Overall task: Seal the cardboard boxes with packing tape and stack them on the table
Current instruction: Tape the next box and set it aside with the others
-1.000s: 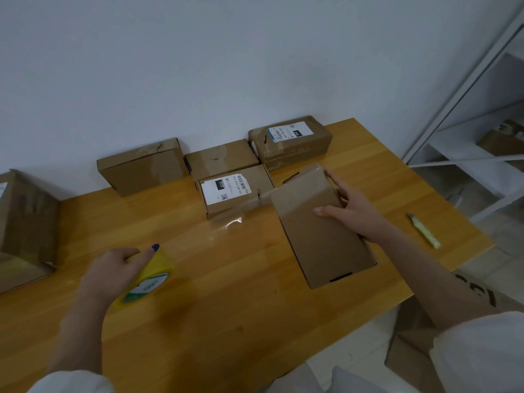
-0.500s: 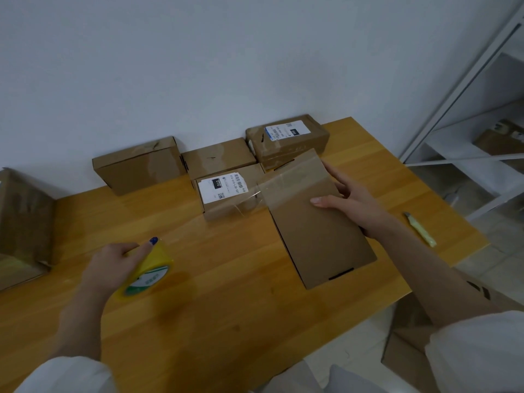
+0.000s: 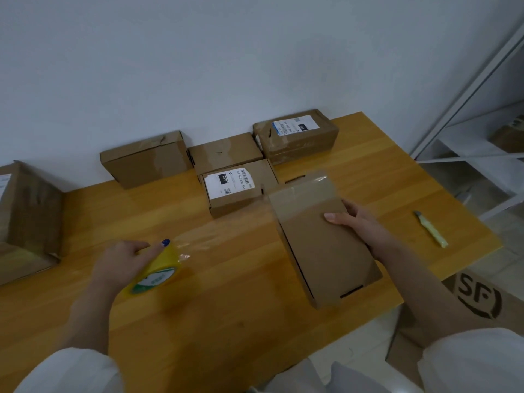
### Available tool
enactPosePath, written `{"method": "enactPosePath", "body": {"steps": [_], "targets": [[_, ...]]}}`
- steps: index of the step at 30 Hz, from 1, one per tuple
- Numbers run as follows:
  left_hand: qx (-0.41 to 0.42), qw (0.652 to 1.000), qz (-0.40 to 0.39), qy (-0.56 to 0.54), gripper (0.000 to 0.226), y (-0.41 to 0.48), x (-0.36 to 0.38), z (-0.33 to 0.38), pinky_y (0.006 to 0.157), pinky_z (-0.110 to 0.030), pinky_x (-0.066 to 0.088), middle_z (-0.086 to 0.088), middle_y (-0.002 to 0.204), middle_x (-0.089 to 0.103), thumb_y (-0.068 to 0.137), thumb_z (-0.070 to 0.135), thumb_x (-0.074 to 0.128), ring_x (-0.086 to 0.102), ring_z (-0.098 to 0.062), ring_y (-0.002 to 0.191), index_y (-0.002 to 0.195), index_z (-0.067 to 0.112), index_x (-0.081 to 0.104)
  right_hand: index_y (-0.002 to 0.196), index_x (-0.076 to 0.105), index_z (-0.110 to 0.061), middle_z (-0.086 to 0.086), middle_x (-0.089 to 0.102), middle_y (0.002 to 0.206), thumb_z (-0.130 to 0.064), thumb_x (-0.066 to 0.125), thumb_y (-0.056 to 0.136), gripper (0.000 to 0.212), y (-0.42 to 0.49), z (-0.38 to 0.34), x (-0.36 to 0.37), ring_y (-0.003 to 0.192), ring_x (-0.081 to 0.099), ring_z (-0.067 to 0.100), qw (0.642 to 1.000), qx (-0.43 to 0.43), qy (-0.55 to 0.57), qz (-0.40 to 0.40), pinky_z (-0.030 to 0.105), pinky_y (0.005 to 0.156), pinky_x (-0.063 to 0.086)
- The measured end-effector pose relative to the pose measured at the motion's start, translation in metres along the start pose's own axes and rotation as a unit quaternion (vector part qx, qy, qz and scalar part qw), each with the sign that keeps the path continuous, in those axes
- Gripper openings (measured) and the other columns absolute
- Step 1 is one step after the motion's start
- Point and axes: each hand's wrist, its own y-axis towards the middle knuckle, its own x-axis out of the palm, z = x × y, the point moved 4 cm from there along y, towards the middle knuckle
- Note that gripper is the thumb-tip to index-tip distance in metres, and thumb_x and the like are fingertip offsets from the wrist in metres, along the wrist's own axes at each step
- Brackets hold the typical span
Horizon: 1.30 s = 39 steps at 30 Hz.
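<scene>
A flat brown cardboard box [image 3: 323, 245] lies on the wooden table [image 3: 226, 293], its far end covered by clear tape. My right hand [image 3: 360, 225] grips the box's right edge, fingers across its top. My left hand [image 3: 124, 262] holds a yellow roll of packing tape [image 3: 156, 273] near the table's left front. A stretched strip of clear tape [image 3: 224, 231] runs from the roll to the box's far left corner.
Several cardboard boxes [image 3: 235, 188] stand along the wall, two with white labels. A larger box [image 3: 25, 217] sits at the far left. A yellow utility knife [image 3: 431, 232] lies at the right. A printed carton [image 3: 467, 304] and a white shelf [image 3: 482, 143] are to the right.
The box's far end has come down flat onto the table with tape over it. My left hand has stayed at the left with the roll, the strip still stretched.
</scene>
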Motion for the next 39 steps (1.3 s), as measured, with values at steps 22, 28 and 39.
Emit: {"method": "enactPosePath", "body": {"steps": [22,28,39], "targets": [[0.035,0.975,-0.083,0.205,0.062,-0.010,0.045,-0.001,0.054,-0.027,0.045,0.000,0.086,0.066,0.088,0.065,0.038,0.056,-0.011,0.063,0.124,0.019,0.060,0.150,0.022,-0.010,0.018,0.008,0.159,-0.032,0.034,0.101,0.055,0.061,0.055,0.045,0.146,0.002,0.034,0.837,0.001,-0.504,0.211,0.054,0.116,0.005],[0.022,0.978,-0.078,0.194,0.077,-0.010,0.046,-0.003,0.052,-0.028,0.045,0.001,0.067,0.061,0.079,0.073,0.028,0.058,-0.016,0.058,0.124,0.020,0.060,0.154,0.000,-0.016,0.020,-0.001,0.160,-0.055,0.013,0.099,0.069,0.094,0.081,0.095,0.147,-0.005,0.034,0.766,-0.023,-0.626,0.144,0.058,0.115,0.003],[-0.010,0.989,-0.066,0.135,0.060,-0.006,0.050,-0.012,0.046,-0.027,0.039,-0.006,0.057,0.059,0.089,0.060,0.041,0.054,-0.021,0.049,0.124,0.016,0.060,0.136,0.045,-0.007,0.017,0.045,0.141,-0.045,0.018,0.103,0.058,0.102,0.066,0.065,0.127,0.042,0.034,0.792,-0.053,-0.590,0.147,0.043,0.103,0.033]]}}
